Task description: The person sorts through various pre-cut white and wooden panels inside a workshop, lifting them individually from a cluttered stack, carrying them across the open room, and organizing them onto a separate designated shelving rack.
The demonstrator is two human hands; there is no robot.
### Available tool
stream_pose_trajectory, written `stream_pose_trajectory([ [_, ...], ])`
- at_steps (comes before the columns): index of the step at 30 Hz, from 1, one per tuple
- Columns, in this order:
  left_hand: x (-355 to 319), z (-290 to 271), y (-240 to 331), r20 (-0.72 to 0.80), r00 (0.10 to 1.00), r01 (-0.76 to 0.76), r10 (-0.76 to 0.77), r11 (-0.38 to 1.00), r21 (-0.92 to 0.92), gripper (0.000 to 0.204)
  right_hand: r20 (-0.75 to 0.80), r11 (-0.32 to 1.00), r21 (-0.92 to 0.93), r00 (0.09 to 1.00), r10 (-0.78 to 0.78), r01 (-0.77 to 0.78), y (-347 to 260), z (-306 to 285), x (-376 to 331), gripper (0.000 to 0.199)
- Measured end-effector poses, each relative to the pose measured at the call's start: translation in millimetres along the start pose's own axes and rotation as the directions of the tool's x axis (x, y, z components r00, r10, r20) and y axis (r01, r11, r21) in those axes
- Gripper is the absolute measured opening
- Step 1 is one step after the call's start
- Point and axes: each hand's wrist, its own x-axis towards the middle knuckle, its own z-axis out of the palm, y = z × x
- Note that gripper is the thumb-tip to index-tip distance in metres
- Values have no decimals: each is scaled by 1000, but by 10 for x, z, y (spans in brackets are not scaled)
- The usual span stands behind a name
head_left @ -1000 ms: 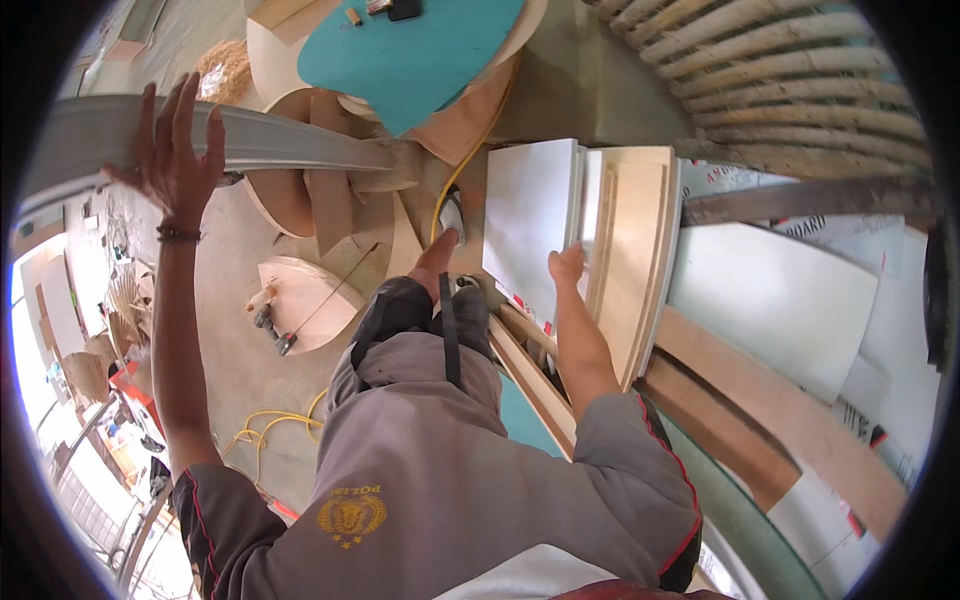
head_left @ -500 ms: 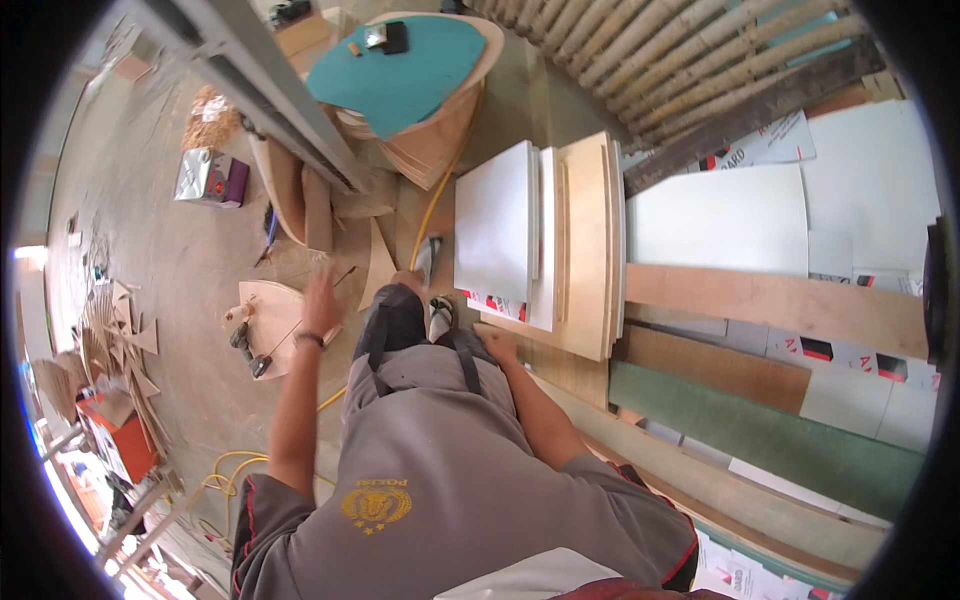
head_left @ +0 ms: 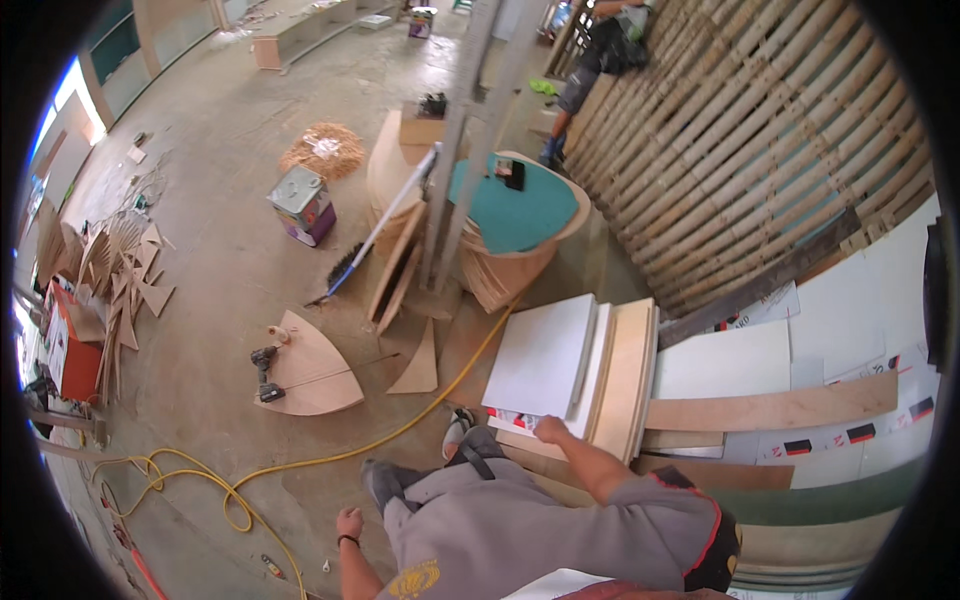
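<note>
My left hand [head_left: 349, 522] hangs low beside my body over the bare floor, fingers curled and nothing visible in it. My right hand [head_left: 550, 429] is closed in a loose fist in front of the near edge of a stack of white panels [head_left: 540, 350]; whether it touches them I cannot tell. Plywood sheets [head_left: 625, 365] stand against the right side of that stack. On the floor ahead to the left lies a curved plywood piece [head_left: 315, 370] with a cordless drill [head_left: 265, 373] on it. A narrow plywood offcut [head_left: 420, 362] lies between it and the panels.
A yellow hose [head_left: 400, 440] snakes across the floor. Ahead stand a metal post [head_left: 470, 150], a teal-topped wooden form [head_left: 515, 205], a broom [head_left: 385, 225] and a tin can [head_left: 303, 205]. Slatted bamboo [head_left: 740, 150] leans at right. Another person [head_left: 590, 75] stands beyond.
My view has turned and tilted up, showing more floor ahead. My left hand has dropped from in front of me to my side. My right hand now appears in front of the panel stack.
</note>
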Motion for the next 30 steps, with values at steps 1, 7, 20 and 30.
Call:
stream_pose_trajectory([
  [1, 33, -4, -23, -46, 994, -107, 101, 982, -156, 36, -17, 1000, 0, 1000, 17, -17, -270, -268, 63, 41],
  [7, -534, -640, -519, -373, 891, -378, 258, 878, -295, 37, -251, 962, -200, 940, -233, 186, -2373, -799, 740, 31],
  [20, -1431, -2217, -3675, -402, 539, 242, -740, 593, -768, 34, 347, 445, 31, 408, -845, 895, -8034, 1306, -1463, 28],
  [30, -604, -2895, -3634, -75, 900, 318, -430, 763, -564, 39, 591, 409, -525, 665, -457, 747, -9838, 2590, -706, 21],
])
